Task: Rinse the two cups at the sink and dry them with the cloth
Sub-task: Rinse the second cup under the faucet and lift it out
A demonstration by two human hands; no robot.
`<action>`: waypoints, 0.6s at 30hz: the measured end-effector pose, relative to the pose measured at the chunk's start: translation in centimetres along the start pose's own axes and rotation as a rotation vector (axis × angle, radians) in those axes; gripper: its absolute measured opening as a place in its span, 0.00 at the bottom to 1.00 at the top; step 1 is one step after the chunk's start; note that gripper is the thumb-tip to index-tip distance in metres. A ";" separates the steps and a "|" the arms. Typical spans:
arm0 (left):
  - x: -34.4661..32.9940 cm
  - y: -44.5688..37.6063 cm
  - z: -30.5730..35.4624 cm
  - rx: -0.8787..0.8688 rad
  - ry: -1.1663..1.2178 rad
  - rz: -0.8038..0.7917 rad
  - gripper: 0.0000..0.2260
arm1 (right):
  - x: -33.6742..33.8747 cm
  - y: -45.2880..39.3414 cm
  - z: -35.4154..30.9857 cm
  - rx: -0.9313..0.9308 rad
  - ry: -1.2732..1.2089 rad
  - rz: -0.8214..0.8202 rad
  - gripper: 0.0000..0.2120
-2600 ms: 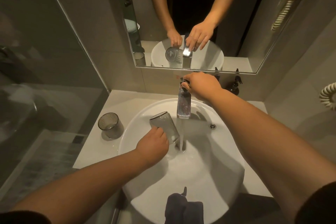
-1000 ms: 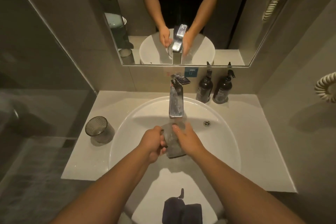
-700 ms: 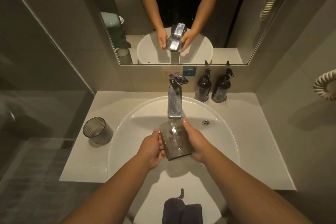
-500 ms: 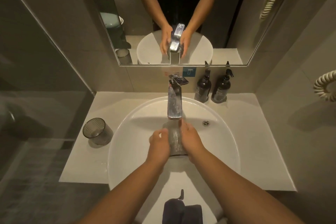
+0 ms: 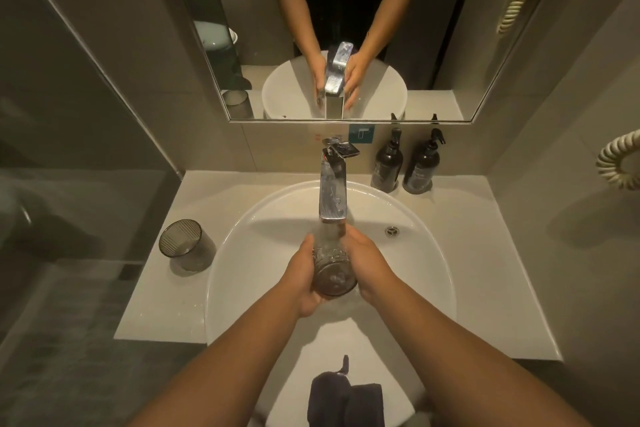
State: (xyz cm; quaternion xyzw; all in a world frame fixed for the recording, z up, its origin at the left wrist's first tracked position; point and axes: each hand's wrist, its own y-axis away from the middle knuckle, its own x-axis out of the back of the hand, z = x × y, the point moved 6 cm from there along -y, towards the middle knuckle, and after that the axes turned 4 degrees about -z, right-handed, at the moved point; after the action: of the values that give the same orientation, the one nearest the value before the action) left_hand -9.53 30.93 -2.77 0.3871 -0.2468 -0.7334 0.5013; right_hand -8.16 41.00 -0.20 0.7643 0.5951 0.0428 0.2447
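A smoky ribbed glass cup [image 5: 333, 270] is held under the chrome tap [image 5: 333, 196] over the white basin [image 5: 426, 274], tilted with its base toward me and water running onto it. My left hand [image 5: 302, 276] grips its left side and my right hand [image 5: 367, 265] presses its right side. A second ribbed cup [image 5: 185, 244] stands upright on the counter left of the basin. A dark cloth [image 5: 344, 399] hangs over the basin's near rim.
Two dark pump bottles [image 5: 403, 163] stand at the back right of the pale counter [image 5: 491, 274]. A mirror [image 5: 346, 45] hangs above the tap, a glass partition [image 5: 69, 114] closes the left side, and a coiled cord [image 5: 620, 166] hangs on the right wall.
My right hand left the tap handle and joined the left on the cup. Both hands have been turning the cup under the running water; its base now faces me.
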 end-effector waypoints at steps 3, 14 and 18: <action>0.2 -0.4 1.0 -0.047 -0.264 0.038 0.26 | 0.8 -0.5 0.8 -0.028 -0.037 0.006 0.14; 0.0 -0.8 2.4 0.034 -0.041 -0.051 0.29 | 2.5 -2.2 -1.0 -0.011 -0.141 0.260 0.12; 0.3 -1.5 3.0 0.000 0.107 -0.014 0.21 | 4.1 -2.1 -0.6 -0.024 -0.107 0.349 0.10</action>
State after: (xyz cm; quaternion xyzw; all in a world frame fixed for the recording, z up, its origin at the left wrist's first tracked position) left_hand -12.82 31.15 -2.27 0.4275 -0.2167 -0.7151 0.5089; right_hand -9.09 45.38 -1.49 0.8542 0.4389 0.0509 0.2740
